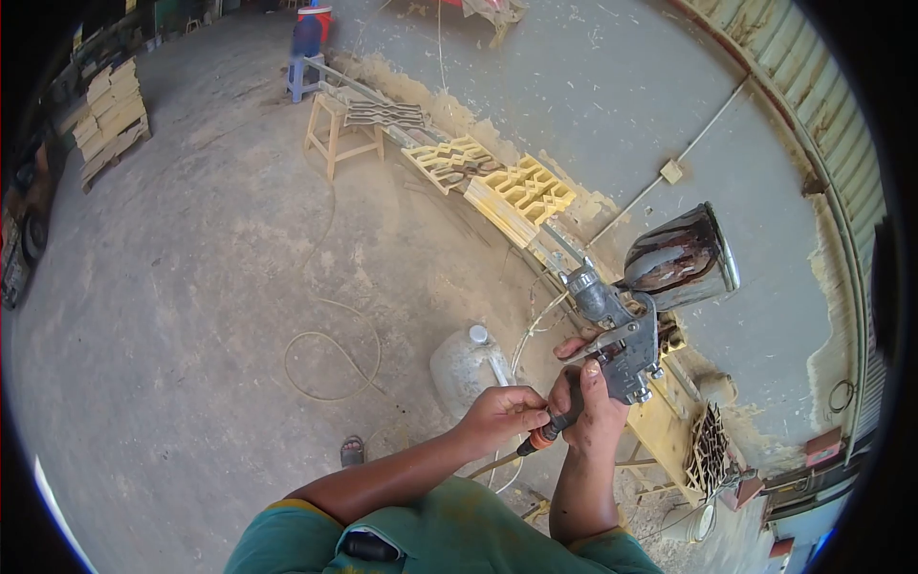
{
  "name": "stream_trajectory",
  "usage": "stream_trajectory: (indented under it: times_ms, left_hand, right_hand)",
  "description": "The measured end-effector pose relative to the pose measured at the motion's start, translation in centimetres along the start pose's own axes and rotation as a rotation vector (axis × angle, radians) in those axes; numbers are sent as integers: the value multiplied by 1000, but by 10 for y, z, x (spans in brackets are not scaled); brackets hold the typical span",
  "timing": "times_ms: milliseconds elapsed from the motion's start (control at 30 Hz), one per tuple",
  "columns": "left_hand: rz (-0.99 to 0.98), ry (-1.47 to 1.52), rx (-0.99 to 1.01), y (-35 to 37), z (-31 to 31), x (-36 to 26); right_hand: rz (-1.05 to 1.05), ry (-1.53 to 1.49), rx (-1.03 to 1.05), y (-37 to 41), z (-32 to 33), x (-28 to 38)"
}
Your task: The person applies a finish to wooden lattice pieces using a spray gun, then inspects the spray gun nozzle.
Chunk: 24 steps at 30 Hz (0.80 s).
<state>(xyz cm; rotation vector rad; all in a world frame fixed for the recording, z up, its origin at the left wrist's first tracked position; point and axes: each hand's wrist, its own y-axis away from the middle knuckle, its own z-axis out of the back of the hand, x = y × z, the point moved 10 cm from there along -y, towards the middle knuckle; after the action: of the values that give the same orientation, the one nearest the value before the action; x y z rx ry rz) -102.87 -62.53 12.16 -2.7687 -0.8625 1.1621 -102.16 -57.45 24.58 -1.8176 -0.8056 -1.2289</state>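
My right hand [595, 413] is wrapped around the handle of a metal spray gun [631, 359], with a finger out by the trigger. The gun's paint cup [679, 256] is tilted and streaked with dark brown paint. At the handle's lower end sits an orange and black hose fitting [541, 439], joined to an air hose [483, 467]. My left hand [502, 417] is closed, thumb and fingertips pinched at the fitting near the handle base. Part of that contact is hidden by the fingers.
Beyond the gun, yellowish slatted wooden pieces [521, 196] lie on a long rack by the wall. A white plastic jug [457, 371] stands on the concrete floor, near a looped hose [330, 349]. Dark-painted lattice pieces [706, 450] lean at lower right. A wooden stool [335, 134] stands farther back.
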Motion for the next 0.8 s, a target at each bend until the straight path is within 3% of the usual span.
stream_trajectory:
  times_ms: [200,367,800]
  left_hand:
    - [105,77,-67,2,16,28]
    - [109,211,-8,11,19,40]
    - [98,197,21,7,10,30]
  right_hand:
    - [-47,-32,24,7,13,-25]
    - [-26,-49,36,14,10,-31]
    - [-16,-82,55,12,9,-30]
